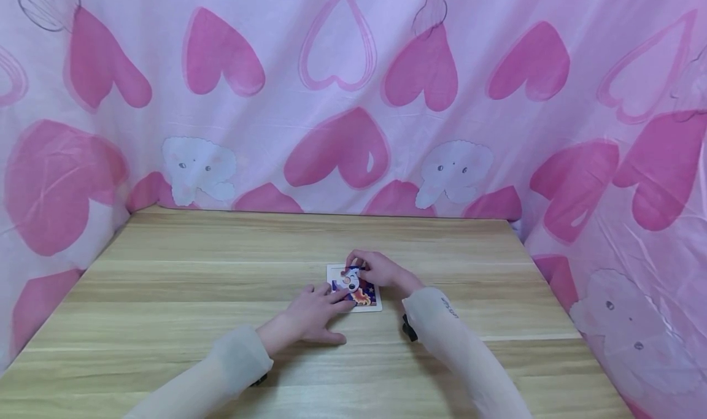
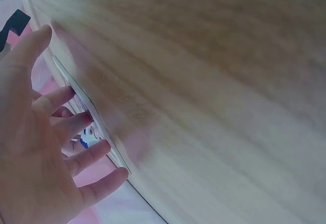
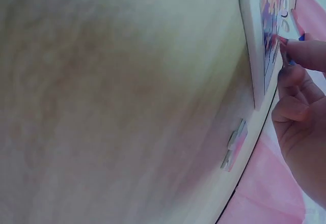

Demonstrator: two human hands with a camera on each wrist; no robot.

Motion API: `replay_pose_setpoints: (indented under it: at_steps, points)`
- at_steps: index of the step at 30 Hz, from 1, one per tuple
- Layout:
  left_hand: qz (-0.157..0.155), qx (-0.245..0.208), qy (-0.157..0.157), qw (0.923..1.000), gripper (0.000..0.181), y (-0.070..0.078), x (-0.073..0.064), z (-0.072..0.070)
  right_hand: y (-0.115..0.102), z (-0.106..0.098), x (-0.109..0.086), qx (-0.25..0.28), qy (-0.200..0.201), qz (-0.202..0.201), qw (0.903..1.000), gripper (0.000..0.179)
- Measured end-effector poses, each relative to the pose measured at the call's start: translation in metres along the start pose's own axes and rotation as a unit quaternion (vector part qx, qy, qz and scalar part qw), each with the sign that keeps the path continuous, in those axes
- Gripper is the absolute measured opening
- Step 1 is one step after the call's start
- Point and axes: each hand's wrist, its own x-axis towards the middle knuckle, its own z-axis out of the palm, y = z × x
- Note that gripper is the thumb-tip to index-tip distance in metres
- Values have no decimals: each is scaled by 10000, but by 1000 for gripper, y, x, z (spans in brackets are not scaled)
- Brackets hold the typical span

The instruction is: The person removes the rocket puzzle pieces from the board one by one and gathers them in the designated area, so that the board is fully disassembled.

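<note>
A small picture puzzle in a white-rimmed tray [image 1: 378, 299] lies flat on the wooden table, showing a white cartoon animal on dark blue and orange. My left hand [image 1: 309, 315] rests its outstretched fingers over the near left part of the tray, thumb spread on the tabletop. From the far right, my right hand [image 1: 381, 269] reaches over the upper edge. In the right wrist view its thumb and forefinger pinch a thin puzzle piece [image 3: 286, 58] close over the picture; the fingers hide most of that piece.
A small loose puzzle piece [image 3: 234, 145] with a pink face lies on the table beside the tray, in the right wrist view. The wooden table [image 1: 221, 253] ends at a pink curtain [image 1: 331, 57] with hearts, which hangs behind it and along both sides.
</note>
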Motion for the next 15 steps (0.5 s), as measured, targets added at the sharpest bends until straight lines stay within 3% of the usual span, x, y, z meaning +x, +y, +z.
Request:
replay_pose_setpoints:
  at_steps: [6, 15]
  points:
    - [2, 13, 3, 10000, 70, 0, 1, -1, 3, -4, -5, 187, 406, -220, 9988, 27]
    - [-42, -50, -80, 9999, 71, 1, 0, -2, 6, -15, -20, 461, 616, 104, 9970, 27]
